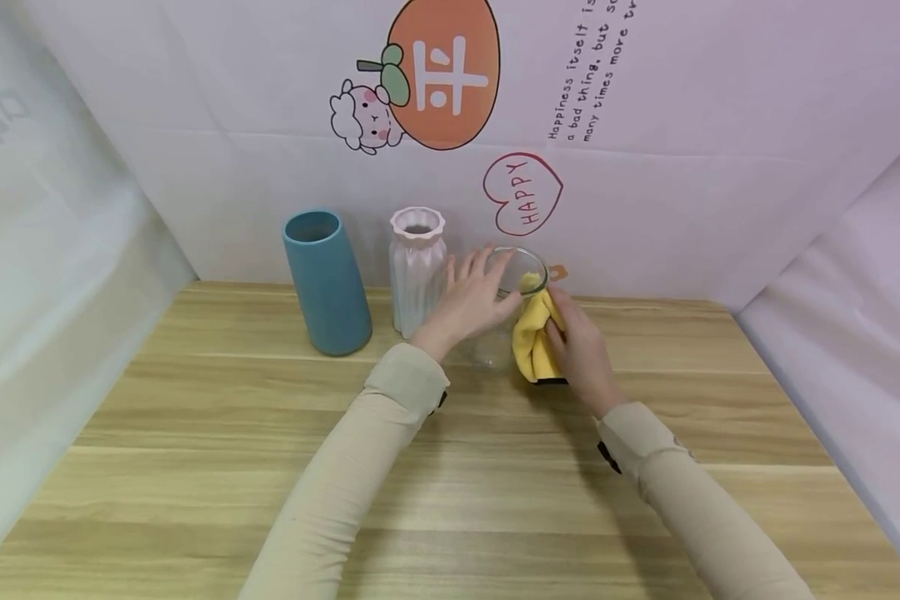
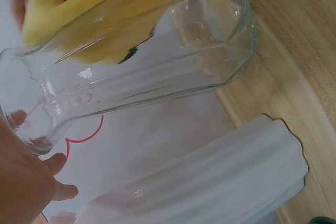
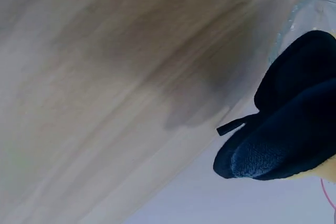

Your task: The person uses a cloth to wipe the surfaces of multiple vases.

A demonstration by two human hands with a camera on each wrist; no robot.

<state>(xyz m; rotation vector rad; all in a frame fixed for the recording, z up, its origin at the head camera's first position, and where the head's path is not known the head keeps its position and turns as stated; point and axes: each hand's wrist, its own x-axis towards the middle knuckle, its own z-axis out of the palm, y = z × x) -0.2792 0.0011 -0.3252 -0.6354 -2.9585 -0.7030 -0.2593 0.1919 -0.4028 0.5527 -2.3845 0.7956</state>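
A clear glass vase (image 1: 491, 346) stands upright on the wooden table near the back wall. My left hand (image 1: 467, 302) is at its rim from the left, fingers spread and fairly straight; in the left wrist view one fingertip shows through the glass mouth (image 2: 26, 103). On the vase's right side, my right hand (image 1: 587, 350) grips a yellow cloth (image 1: 532, 337) against the glass. Dark navy fabric (image 3: 286, 129) on the cloth's underside, with a small loop, fills the right of the right wrist view, where the right hand itself is hidden.
Just left of the glass vase stands a white-pink fluted vase (image 1: 417, 275), close to my left hand. Further left is a tall blue vase (image 1: 330, 287). A white printed backdrop (image 1: 270, 167) rises behind the wooden table (image 1: 450, 517), and white sheets hang at both sides.
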